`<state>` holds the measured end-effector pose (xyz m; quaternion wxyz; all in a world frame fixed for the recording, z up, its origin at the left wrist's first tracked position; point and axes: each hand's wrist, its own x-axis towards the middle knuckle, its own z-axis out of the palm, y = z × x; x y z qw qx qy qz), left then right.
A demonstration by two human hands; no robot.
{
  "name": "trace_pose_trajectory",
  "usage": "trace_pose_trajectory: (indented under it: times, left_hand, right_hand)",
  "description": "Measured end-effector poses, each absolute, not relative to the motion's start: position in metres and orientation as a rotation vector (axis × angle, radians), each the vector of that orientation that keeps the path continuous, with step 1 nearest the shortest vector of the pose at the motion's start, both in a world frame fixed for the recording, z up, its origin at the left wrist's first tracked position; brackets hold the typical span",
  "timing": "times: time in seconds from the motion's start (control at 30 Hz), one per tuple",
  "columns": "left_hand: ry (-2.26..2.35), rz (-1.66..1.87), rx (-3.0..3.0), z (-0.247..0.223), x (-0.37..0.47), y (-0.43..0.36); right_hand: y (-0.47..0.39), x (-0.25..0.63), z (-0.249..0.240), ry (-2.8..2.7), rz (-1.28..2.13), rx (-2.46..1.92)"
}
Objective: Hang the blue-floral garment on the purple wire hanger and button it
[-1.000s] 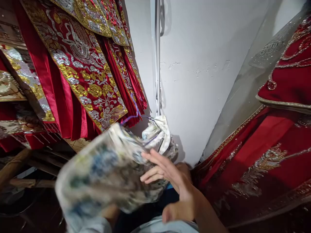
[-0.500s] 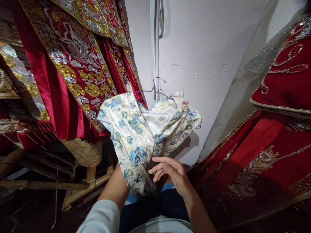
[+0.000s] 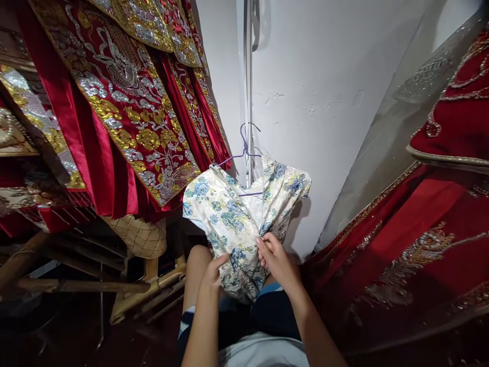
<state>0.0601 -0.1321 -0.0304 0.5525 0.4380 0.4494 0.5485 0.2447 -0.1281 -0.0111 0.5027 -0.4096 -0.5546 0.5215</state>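
In front of me a cream short-sleeved blouse (image 3: 233,216) with blue and green flowers hangs on a purple wire hanger (image 3: 244,148), its V-neck facing me. My left hand (image 3: 216,270) grips the blouse's lower left side, thumb on the outside and the other fingers hidden behind the cloth. With thumb and fingers pinched, my right hand (image 3: 273,252) holds the front edge of the blouse just below the V of the neck. The hem bunches down over my lap.
Red garments with gold and silver embroidery (image 3: 133,112) hang at the left, above a bamboo frame (image 3: 87,285). A beaded red gown (image 3: 431,229) stands close on the right. Behind the blouse are a white wall (image 3: 317,66) and a thin metal pole (image 3: 247,76).
My left hand has come out from inside or behind the blouse to its lower left side. My right hand, open before, now pinches the front edge. The blouse hangs straighter on its hanger.
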Motion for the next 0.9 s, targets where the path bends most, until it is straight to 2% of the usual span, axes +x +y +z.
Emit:
trace_pose_trajectory:
  times: [0.1,0.17,0.3,0.37,0.47,0.6,0.73,0.9]
  left_hand:
    - [1.037,1.236,0.864,-0.030,0.056,-0.134]
    - [1.125,1.328,0.817,-0.029,0.058,-0.131]
    - [1.549,1.888,0.883,-0.037,0.075,-0.130]
    - [1.697,2.060,1.065,-0.044,0.088,-0.134]
    - [1.598,1.827,1.474,-0.053,0.108,-0.140]
    - [1.449,1.583,1.614,-0.058,0.121,-0.135]
    - [1.513,1.448,1.692,-0.066,0.118,-0.125]
    - [1.527,1.358,1.735,-0.084,0.106,-0.112]
  right_hand:
    - [-0.125,0.242,-0.003,-1.425,1.284,-0.951]
    - [-0.124,0.242,0.005,-1.421,1.302,-0.934]
    - [-0.126,0.237,0.011,-1.372,1.340,-0.937]
    - [-0.129,0.232,0.009,-1.357,1.360,-0.930]
    - [-0.131,0.225,0.008,-1.376,1.412,-0.902]
    - [-0.113,0.228,0.027,-1.355,1.453,-0.899]
    - [-0.064,0.235,0.079,-1.223,1.293,-0.816]
    - [-0.017,0.229,0.143,-1.129,1.278,-0.738]
